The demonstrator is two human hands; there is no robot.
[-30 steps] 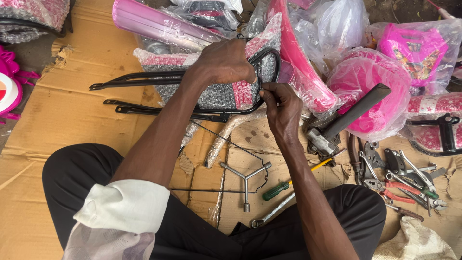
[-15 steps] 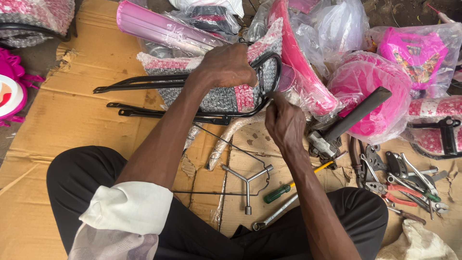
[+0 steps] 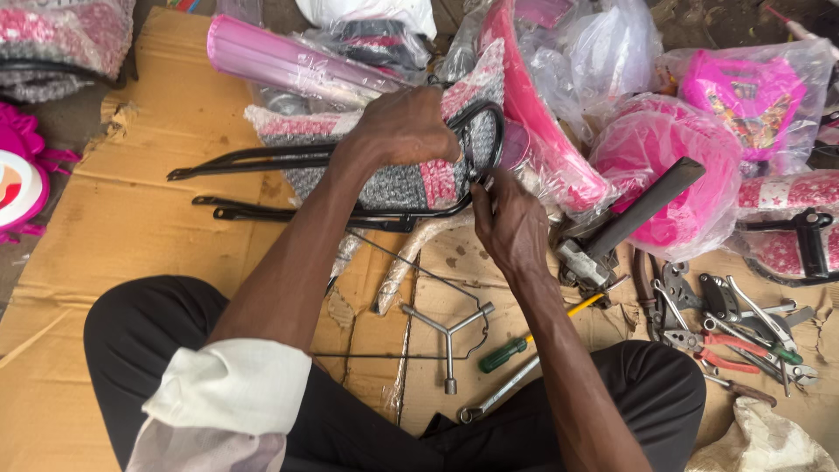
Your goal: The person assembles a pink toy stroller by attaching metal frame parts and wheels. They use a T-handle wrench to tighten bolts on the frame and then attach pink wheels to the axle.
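Two hands meet on a black tubular metal frame (image 3: 350,157), part wrapped in grey and pink bubble padding, that lies on flattened cardboard (image 3: 114,227) in front of a seated person. Its long axis runs left to right across the view, thin rails trailing off to the left and a rounded loop closing the right end. The left hand (image 3: 404,129) clamps down over the top of the padded part, fingers curled around it. The right hand (image 3: 509,223) comes up from below, fingertips pinched at the loop's lower curve; what they pinch cannot be told. Both hands sit at the frame's right end, the left one farther from the body. Nearer the knees lie a three-way socket wrench (image 3: 448,336) and a green-handled screwdriver (image 3: 516,343). Pliers and spanners (image 3: 725,319) are scattered to the right, beside plastic-wrapped pink parts (image 3: 664,166).
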